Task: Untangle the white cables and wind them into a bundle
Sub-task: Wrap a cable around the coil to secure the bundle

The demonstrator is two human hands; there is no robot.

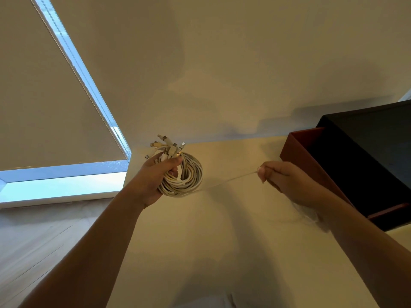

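Observation:
A round coil of white cables [189, 174] hangs in the air above the cream table [222, 241]. My left hand [155, 176] grips the coil at its left side, with several plug ends [168, 146] sticking up above the fist. One loose white strand [231, 180] runs taut from the bottom of the coil to the right. My right hand [287, 181] pinches that strand between thumb and fingers, about an arm's width from the coil.
A dark box with a reddish-brown lining [355, 165] stands open at the table's right, just behind my right hand. A window with a roller blind [55, 107] and its bead cord is on the left. Wooden floor [33, 241] shows at lower left.

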